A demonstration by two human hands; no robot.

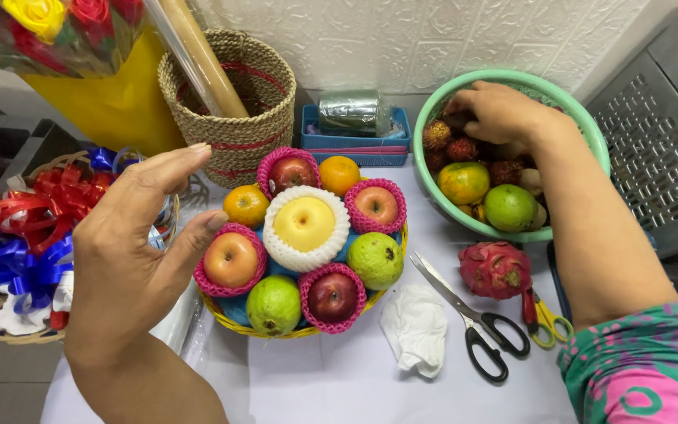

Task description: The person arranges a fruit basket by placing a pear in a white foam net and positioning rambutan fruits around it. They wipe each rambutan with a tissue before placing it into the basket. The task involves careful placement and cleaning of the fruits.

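White bench (339, 377) carries your fruit basket (233, 320). Your left hand (131, 251) hovers beside it, fingers spread and empty. Your right hand (496, 114) reaches into the green bowl (512, 78), fingers curled among rambutans (462, 149); whether they grip one, you cannot tell.

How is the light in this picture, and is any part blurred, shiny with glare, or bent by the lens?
Head view: light is even and soft, shadows faint under the fruit basket; small glare on the foil roll and the scissors; the left hand looms large and slightly soft; the right hand and fruit stay sharp; edges look stretched by the wide lens.
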